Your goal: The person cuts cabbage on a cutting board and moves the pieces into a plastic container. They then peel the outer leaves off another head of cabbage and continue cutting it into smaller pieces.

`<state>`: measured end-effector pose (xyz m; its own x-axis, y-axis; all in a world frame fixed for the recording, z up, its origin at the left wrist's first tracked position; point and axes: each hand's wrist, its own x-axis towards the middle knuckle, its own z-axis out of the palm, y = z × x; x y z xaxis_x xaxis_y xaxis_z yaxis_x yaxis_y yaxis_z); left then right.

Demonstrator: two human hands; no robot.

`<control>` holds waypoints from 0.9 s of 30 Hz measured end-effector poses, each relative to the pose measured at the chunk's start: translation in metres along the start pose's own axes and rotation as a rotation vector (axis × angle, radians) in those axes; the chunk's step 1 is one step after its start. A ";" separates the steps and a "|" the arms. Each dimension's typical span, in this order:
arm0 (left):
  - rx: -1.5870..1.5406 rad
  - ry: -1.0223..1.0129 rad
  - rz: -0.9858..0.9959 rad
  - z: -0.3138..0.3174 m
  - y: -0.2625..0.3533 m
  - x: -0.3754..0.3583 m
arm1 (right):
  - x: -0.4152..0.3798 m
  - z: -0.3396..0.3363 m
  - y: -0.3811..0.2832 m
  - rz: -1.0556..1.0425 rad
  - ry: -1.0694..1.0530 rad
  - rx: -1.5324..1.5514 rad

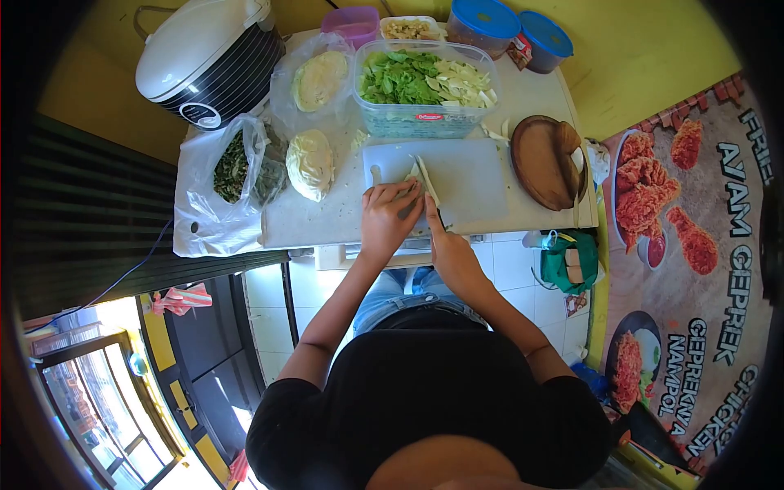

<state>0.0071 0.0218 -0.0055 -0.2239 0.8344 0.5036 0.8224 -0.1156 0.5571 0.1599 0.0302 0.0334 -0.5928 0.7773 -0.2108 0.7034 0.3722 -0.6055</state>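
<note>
A white cutting board (478, 175) lies near the front edge of the table. My right hand (456, 257) is closed around a knife (428, 181), index finger stretched along its back, the blade pointing away from me. Just left of the blade, my left hand (392, 216) presses its bent fingertips on a small pale piece of cabbage (412, 173), mostly hidden under the fingers. Left of the board sits a cut cabbage (310, 165). Behind the board stands a clear plastic container (425, 122) with chopped green leaves and pale shreds.
A wooden mortar (535, 167) with a pestle stands at the right. On the left are a plastic bag (200, 216) of dark leaves, a bagged cabbage (320, 82) and a rice cooker (204, 53). Blue-lidded tubs (485, 18) stand at the back.
</note>
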 end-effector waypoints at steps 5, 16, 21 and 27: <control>0.006 0.003 -0.016 0.002 0.000 -0.001 | -0.021 -0.022 -0.009 0.018 -0.114 0.019; -0.001 -0.004 -0.037 0.000 0.003 0.000 | -0.025 -0.011 0.003 0.045 -0.040 0.091; -0.006 -0.013 -0.038 0.000 0.002 0.000 | -0.025 0.005 0.007 0.005 0.024 0.086; 0.013 0.004 -0.021 0.001 0.002 -0.001 | -0.010 0.008 0.012 -0.033 0.064 0.096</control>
<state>0.0099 0.0219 -0.0056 -0.2436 0.8346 0.4942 0.8241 -0.0906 0.5592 0.1708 0.0228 0.0216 -0.5865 0.7974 -0.1419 0.6415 0.3503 -0.6824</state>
